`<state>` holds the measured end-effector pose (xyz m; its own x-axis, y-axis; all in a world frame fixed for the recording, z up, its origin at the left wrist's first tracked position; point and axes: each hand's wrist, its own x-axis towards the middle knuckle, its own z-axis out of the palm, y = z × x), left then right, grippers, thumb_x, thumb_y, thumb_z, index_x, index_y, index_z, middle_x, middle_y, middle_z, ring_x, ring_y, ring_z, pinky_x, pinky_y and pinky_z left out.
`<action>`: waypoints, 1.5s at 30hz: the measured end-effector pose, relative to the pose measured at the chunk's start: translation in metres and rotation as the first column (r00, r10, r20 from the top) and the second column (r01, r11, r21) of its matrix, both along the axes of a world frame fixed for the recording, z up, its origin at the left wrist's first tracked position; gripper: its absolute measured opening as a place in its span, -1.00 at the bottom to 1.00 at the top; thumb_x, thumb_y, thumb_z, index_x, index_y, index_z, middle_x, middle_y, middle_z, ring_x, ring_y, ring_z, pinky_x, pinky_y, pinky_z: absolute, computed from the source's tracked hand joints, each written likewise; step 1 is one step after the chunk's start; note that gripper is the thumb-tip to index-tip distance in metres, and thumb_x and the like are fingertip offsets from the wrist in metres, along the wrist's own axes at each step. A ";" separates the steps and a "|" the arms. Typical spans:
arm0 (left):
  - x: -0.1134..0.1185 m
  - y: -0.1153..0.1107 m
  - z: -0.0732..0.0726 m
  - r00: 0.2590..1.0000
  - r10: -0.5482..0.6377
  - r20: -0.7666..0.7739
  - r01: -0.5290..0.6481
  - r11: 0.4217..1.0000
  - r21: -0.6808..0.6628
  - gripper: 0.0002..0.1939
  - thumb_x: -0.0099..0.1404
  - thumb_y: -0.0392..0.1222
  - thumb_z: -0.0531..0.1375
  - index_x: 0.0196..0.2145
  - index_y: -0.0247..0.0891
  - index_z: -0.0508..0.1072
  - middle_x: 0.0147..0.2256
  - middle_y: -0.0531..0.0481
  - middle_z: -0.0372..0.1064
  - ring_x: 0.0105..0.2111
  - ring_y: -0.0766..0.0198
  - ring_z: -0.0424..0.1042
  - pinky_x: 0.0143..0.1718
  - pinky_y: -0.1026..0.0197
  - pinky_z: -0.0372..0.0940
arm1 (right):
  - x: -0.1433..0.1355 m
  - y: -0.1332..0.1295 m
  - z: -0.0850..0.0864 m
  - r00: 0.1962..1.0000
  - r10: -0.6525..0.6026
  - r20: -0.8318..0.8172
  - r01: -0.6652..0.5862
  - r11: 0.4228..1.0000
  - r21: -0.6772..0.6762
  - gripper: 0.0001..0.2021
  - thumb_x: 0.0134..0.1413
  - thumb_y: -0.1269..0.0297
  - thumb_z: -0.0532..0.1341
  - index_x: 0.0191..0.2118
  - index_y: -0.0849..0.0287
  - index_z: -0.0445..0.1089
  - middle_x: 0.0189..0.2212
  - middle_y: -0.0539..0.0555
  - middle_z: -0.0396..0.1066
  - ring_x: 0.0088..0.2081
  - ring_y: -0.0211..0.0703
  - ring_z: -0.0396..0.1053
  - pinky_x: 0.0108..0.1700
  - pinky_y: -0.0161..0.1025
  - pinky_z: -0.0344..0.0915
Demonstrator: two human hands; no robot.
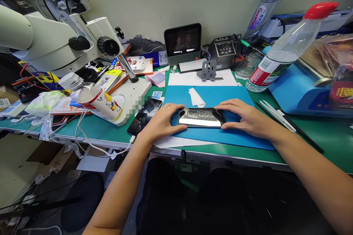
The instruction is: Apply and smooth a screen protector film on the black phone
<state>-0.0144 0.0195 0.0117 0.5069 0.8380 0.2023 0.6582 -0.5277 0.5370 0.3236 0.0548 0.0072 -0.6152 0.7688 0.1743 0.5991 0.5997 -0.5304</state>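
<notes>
A smartphone [202, 117] with a glossy dark face lies sideways over the blue mat [237, 137], light reflecting across its surface. My left hand [164, 121] grips its left end between thumb and fingers. At the opposite end, my right hand [242, 117] pinches it the same way. Just beyond the phone, a folded white tissue [196, 97] rests on the mat. A second dark phone [145, 117] with a white cable plugged in lies left of my left hand, partly blurred out by pixels.
A microscope [82, 40] and a juice bottle [93, 97] stand left. Behind are a small display [183, 42], a grey phone stand [209, 70] and a soldering station [223, 51]. Tweezers [278, 115], a red-capped bottle [286, 51] and a blue machine [292, 91] are right.
</notes>
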 end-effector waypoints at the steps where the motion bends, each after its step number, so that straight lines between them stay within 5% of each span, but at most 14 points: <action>1: 0.000 0.000 0.000 1.000 0.001 0.003 -0.001 1.000 -0.003 -0.39 0.30 0.02 0.34 0.24 -0.08 0.29 0.15 -0.14 0.37 0.17 -0.04 0.33 0.18 -0.09 0.27 | 0.000 0.000 0.000 1.000 0.001 -0.001 -0.001 1.000 -0.001 -0.37 0.02 -0.26 0.30 0.16 -0.06 0.46 0.07 0.19 0.47 0.11 0.27 0.38 0.12 0.22 0.35; 21: 0.003 -0.003 0.001 1.000 -0.014 -0.017 0.014 1.000 -0.006 -0.41 0.35 0.03 0.29 0.25 -0.11 0.26 0.19 -0.15 0.33 0.21 -0.04 0.27 0.23 -0.08 0.22 | -0.006 -0.004 0.003 0.999 -0.033 0.003 0.033 0.999 0.012 -0.31 -0.02 -0.27 0.32 0.17 0.00 0.42 0.07 0.22 0.45 0.12 0.31 0.36 0.11 0.22 0.36; 26: 0.004 -0.002 -0.001 0.999 -0.005 -0.037 0.006 1.000 0.009 -0.34 0.34 0.10 0.28 0.29 -0.13 0.21 0.22 -0.19 0.28 0.25 -0.06 0.21 0.27 -0.11 0.17 | -0.005 -0.005 0.004 0.988 -0.135 -0.078 0.141 0.987 0.078 -0.67 0.28 -0.04 0.11 -0.08 0.01 0.48 -0.10 0.20 0.50 -0.02 0.21 0.42 -0.03 0.14 0.40; 29: 0.004 -0.002 -0.003 0.999 0.001 -0.049 -0.001 1.000 0.014 -0.34 0.35 0.10 0.27 0.29 -0.13 0.21 0.22 -0.19 0.27 0.25 -0.06 0.21 0.27 -0.10 0.18 | -0.005 -0.005 0.004 0.984 -0.161 -0.074 0.169 0.979 0.114 -0.75 0.28 0.09 0.07 -0.24 0.02 0.45 -0.24 0.17 0.49 -0.16 0.14 0.44 -0.10 0.09 0.39; 45: 0.004 -0.002 -0.002 0.998 0.001 -0.065 0.002 0.999 0.035 -0.38 0.37 0.07 0.27 0.28 -0.15 0.22 0.19 -0.16 0.31 0.22 -0.04 0.24 0.24 -0.07 0.21 | -0.007 -0.003 0.002 0.985 -0.172 -0.006 0.172 0.984 0.039 -0.70 0.27 -0.01 0.12 -0.30 0.06 0.44 -0.24 0.17 0.46 -0.14 0.09 0.36 -0.13 0.02 0.31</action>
<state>-0.0101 0.0171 0.0095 0.5203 0.8308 0.1978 0.6908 -0.5456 0.4745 0.3165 0.0522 0.0089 -0.4739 0.8558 0.2076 0.6940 0.5081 -0.5101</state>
